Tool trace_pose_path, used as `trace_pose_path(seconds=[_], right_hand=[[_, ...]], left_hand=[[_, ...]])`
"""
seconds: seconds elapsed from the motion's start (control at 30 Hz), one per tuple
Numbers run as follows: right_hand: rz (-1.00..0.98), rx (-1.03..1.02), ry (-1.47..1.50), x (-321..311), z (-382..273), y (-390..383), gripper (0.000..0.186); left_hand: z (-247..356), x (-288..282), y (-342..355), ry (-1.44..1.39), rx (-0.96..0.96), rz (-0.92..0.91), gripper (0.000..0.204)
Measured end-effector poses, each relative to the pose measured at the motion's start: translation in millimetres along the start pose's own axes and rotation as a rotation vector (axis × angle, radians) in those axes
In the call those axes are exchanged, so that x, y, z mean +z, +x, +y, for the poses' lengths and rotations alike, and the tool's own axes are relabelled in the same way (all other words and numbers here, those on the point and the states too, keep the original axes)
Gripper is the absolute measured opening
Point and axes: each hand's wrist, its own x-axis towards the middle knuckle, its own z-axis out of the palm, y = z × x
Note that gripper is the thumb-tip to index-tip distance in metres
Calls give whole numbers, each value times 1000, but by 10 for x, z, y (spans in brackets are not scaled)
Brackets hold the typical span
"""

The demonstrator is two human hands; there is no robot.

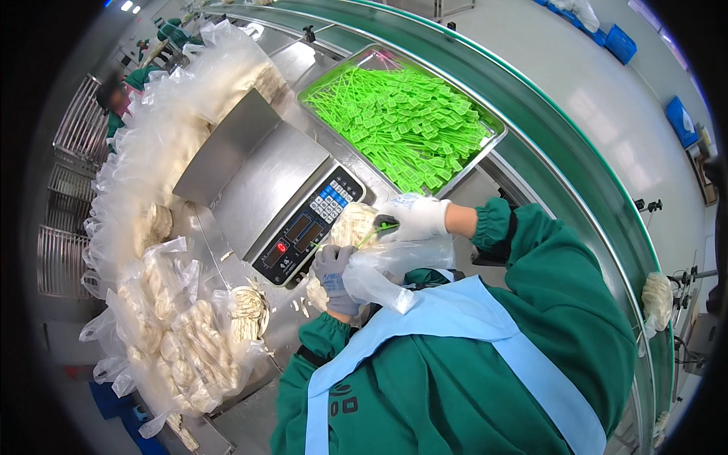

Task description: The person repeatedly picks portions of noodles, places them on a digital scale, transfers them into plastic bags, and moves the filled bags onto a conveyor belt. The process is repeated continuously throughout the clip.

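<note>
- Now just beside the scale (284, 182), on its near side: a clear bag (402, 258) with pale strips (353, 222).
- Closed on the bag, by the look of it, with the left grip (336, 274); cannot tell just which part is pinched.
- Closed on a thin green tie (368, 237) with the right grip (413, 215).
- Likely light, soft and saggy, maybe slippery outside and easy to tear.
- Best to hold by the bunched plastic, not to squeeze the strips, for fear of squashing or snapping them.
- Likely bendy, as for the tie; best to pinch near one end.
- Heaped in the tray (469, 164): more ties (402, 121).
- Piled on the bench (214, 239), left of the scale: more bags (193, 349).
</note>
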Motion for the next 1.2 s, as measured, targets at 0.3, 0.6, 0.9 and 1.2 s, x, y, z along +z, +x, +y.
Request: trace_pose_path(seconds=[0.3,0.6,0.9,1.2], right_hand=[[76,-143,-230,270,-138,142,36],[-395,-56,-104,31,96,-432,39],[-6,-599,-314,649,-1027,98,35],[85,-266,323,581,-58,-379,20]], left_hand=[[209,-169,138,222,170,-58,16],[85,-499,464,71,-147,-528,31],[-304,-299,553,-243,-198,-720,46],[8,-482,172,-613,-354,-498,17]])
